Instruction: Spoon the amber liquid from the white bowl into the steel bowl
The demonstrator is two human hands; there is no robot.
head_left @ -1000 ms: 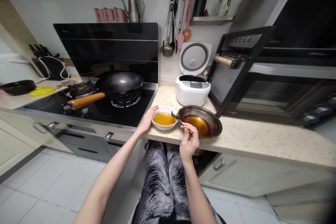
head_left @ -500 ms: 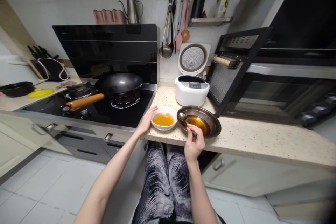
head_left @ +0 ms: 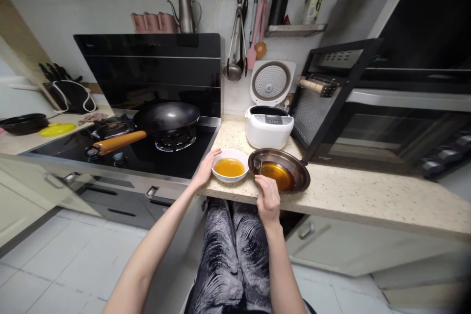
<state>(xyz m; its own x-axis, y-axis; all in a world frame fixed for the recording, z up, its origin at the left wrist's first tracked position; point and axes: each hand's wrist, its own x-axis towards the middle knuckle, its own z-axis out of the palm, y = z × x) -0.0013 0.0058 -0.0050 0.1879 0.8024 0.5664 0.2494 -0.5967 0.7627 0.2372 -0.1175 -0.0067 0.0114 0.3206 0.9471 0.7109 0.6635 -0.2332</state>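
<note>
My left hand (head_left: pixel 206 169) grips the left edge of a white bowl (head_left: pixel 214 176), its fingers lying along the rim. Amber liquid (head_left: pixel 228 167) stands in that bowl. In my right hand (head_left: pixel 268 196), the fingers are closed on the handle of a metal spoon (head_left: pixel 258 164). The spoon's head is over the left inner side of a dark metal pan (head_left: pixel 303 176), which holds a pool of darker amber oil-like liquid (head_left: pixel 277 175). Most of the spoon's handle is hidden behind my fingers. Bowl and pan sit side by side on the counter.
Behind the pan stands a white rice cooker (head_left: pixel 270 132) with its lid up. A black wok (head_left: pixel 167 117) with a wooden handle (head_left: pixel 119 143) rests on the stove to the left. An oven (head_left: pixel 397 132) stands right, and utensils (head_left: pixel 253 34) hang on the wall.
My right hand has shifted slightly left, and the spoon has turned, its head now tipped toward the pan's left wall. My left hand and the bowl have stayed in place.
</note>
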